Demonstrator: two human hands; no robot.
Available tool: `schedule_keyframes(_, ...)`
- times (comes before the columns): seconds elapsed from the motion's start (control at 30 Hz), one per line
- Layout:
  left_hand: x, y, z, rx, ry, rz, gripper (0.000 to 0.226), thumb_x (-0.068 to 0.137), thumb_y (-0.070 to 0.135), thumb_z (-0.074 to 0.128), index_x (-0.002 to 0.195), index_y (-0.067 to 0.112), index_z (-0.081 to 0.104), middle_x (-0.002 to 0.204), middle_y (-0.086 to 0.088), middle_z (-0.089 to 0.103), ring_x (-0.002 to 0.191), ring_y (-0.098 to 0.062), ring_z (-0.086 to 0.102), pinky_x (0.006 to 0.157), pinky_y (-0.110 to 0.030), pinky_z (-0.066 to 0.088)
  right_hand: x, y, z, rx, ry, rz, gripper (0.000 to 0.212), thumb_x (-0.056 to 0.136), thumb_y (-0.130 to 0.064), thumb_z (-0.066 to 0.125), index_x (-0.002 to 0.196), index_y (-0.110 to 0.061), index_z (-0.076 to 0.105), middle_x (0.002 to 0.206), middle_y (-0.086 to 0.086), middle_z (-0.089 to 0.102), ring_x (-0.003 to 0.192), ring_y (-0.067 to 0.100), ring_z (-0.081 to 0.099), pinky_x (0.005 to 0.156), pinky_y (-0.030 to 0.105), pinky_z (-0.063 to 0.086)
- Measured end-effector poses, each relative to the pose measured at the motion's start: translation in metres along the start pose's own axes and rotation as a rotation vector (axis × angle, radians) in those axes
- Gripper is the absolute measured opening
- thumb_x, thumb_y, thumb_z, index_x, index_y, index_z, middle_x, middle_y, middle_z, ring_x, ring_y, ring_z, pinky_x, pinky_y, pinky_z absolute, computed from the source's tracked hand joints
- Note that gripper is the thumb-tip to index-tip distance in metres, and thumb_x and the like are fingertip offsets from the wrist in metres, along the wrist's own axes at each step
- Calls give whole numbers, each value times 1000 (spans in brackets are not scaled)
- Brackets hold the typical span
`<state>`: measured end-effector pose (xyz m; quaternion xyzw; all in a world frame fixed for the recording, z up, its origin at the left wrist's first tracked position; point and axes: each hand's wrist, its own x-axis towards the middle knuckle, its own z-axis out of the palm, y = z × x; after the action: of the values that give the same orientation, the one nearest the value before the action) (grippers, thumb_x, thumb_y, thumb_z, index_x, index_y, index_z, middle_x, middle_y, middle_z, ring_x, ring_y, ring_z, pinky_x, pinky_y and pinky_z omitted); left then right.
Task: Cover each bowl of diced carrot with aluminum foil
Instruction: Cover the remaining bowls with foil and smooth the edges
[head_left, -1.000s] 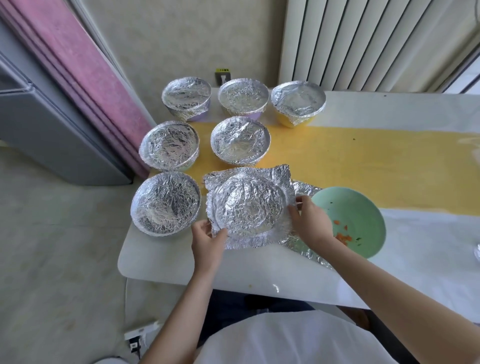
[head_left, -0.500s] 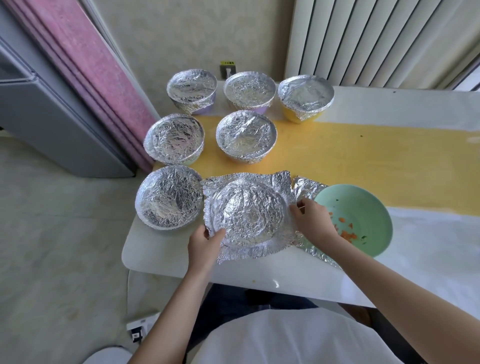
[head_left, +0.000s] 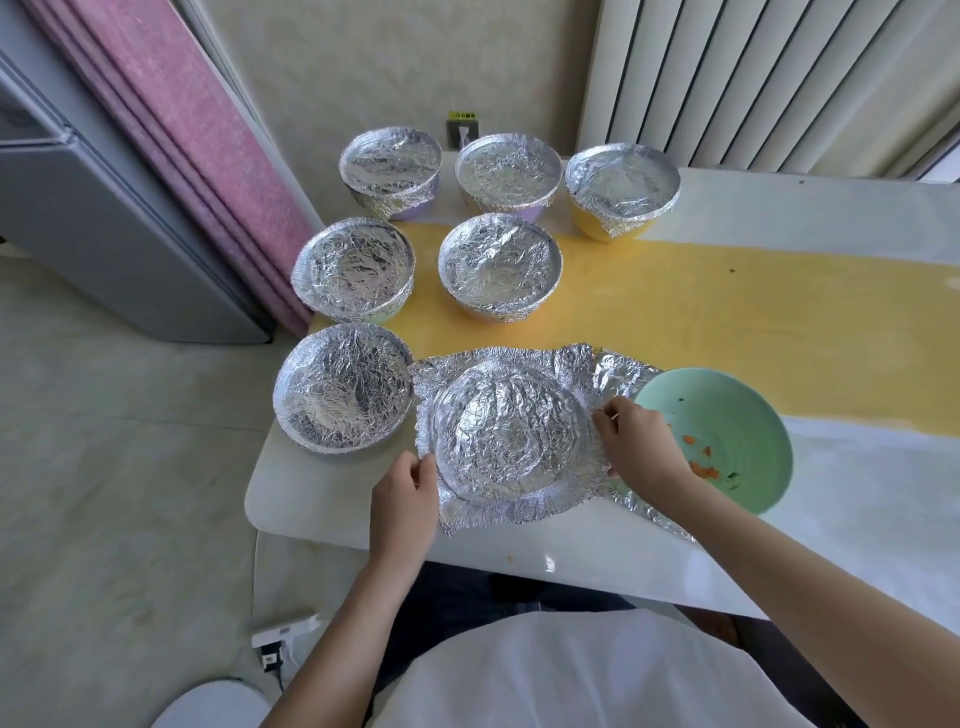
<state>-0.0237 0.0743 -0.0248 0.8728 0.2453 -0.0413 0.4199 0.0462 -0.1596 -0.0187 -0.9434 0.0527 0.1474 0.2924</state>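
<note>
Pinches foil (head_left: 506, 441) at opposite edges: left hand (head_left: 405, 499) on left flap, right hand (head_left: 641, 447) on right. Sits domed at near worktop (head_left: 571, 551) edge, just beside uncovered bowl (head_left: 737, 410) of carrot (head_left: 701, 467). Likely light, limp, tear-prone, crease-holding; best taken by flat margins, not dome.

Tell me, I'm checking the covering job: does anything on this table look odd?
Yes. The mint-green bowl at the right stands uncovered with only a few orange carrot bits inside. The crumpled domed foil sheet pinched by the left hand and right hand has flared, untucked edges.
</note>
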Motion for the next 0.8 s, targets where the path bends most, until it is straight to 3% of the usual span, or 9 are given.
schedule_keyframes(0.1,-2,2,0,-19,92,58,13,96,23,45,89,12,43,82,-2,50,72,-21,48,60,-34,40,-1,-1,-1,0,2,4,26,99,-23,41,97,-1,54,74,18,62,60,34,63,53,45,51)
schedule_keyframes(0.2,-1,10,-2,30,228,271,14,92,13,51,103,7,46,98,-4,47,86,-22,48,73,-34,43,-5,-8,-9,-86,70,16,26,99,-24,38,111,-4,49,91,17,65,71,35,62,60,40,49)
schedule_keyframes(0.27,3,19,-4,106,269,409,16,91,9,52,106,5,50,102,-7,48,91,-24,49,78,-37,44,-8,-16,-15,-211,152,-25,30,99,-27,38,124,-11,41,117,11,59,92,35,61,68,38,46)
schedule_keyframes(0.33,9,28,-2,193,245,498,20,92,9,50,112,7,52,115,-10,51,106,-25,50,89,-42,44,-9,-26,-16,-178,220,-186,41,98,-22,43,137,-9,36,140,9,43,120,32,49,86,41,44)
schedule_keyframes(0.43,19,43,7,319,98,572,40,97,17,40,137,13,39,148,-7,32,138,-23,26,114,-41,21,-2,-41,0,-198,264,-448,49,94,-12,51,139,1,37,148,18,33,139,33,29,113,44,27)
schedule_keyframes(0.53,30,53,19,507,-48,597,52,101,27,28,149,15,12,157,-1,-1,143,-15,-11,117,-35,-7,11,-50,26,-351,209,-531,54,92,-16,56,138,4,37,147,21,34,139,37,26,113,47,19)
schedule_keyframes(0.6,37,52,27,652,-106,575,56,100,35,17,149,14,-2,152,1,-18,139,-15,-23,115,-37,-14,18,-51,38,-437,173,-531,56,91,-19,57,138,4,38,146,21,35,137,38,28,112,49,21)
schedule_keyframes(0.67,43,48,34,749,-127,545,60,97,41,8,148,13,-9,148,1,-25,137,-17,-27,114,-40,-16,25,-45,47,-501,146,-508,58,94,-25,49,141,3,30,149,20,29,139,37,23,113,47,12)
schedule_keyframes(0.8,49,37,40,828,-128,513,62,101,39,15,144,11,-19,148,-4,-29,136,-20,-29,113,-42,-16,30,-35,49,-485,106,-474,60,100,-32,34,147,-1,13,155,15,14,144,32,8,114,37,-4)
